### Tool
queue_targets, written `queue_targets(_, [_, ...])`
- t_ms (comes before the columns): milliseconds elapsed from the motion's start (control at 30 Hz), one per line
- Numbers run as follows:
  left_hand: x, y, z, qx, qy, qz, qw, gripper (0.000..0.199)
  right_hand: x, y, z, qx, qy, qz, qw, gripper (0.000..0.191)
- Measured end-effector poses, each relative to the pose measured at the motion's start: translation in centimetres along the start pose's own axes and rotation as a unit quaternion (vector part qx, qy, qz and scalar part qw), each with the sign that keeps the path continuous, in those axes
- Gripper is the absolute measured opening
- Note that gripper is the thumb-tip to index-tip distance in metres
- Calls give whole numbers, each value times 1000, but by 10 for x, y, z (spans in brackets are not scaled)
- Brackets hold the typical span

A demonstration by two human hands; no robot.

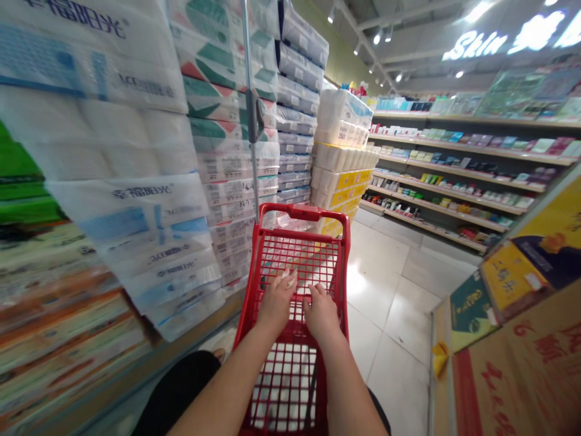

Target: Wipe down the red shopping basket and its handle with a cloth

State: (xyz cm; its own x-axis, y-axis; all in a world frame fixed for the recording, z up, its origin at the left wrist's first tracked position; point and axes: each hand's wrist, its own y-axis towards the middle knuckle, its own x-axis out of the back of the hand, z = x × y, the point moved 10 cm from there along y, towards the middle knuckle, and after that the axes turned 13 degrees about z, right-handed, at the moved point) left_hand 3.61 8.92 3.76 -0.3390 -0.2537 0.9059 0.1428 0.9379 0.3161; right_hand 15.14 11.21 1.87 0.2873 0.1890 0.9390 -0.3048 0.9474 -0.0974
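A red plastic shopping cart point(258, 266) with grid walls and a raised handle bar stands in front of me. Both forearms reach forward over it. My left hand point(276, 306) is over the grid, left of the middle, its fingers bent together. Something small and whitish shows at its fingertips, too unclear to name. Close beside it on the right, my right hand point(323, 313) has bent fingers and its thumb apart, with nothing seen in it. Whether either hand touches the cart's grid is unclear.
Tall stacks of wrapped toilet paper point(149, 139) and tissue packs point(218, 115) line the left, close to the cart. A metal pole point(250, 72) rises there. Shelves of boxed goods point(454, 154) stand ahead right. Cardboard boxes point(517, 363) flank the tiled floor point(390, 315) on the right.
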Motion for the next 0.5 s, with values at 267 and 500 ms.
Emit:
queue_targets(267, [-4, 1, 3, -9, -13, 6, 1000, 55, 0, 1, 0, 0, 4, 6, 1000, 43])
queue_targets(500, [11, -2, 17, 43, -15, -44, 998, 54, 2, 0, 2, 1, 2, 0, 1000, 43])
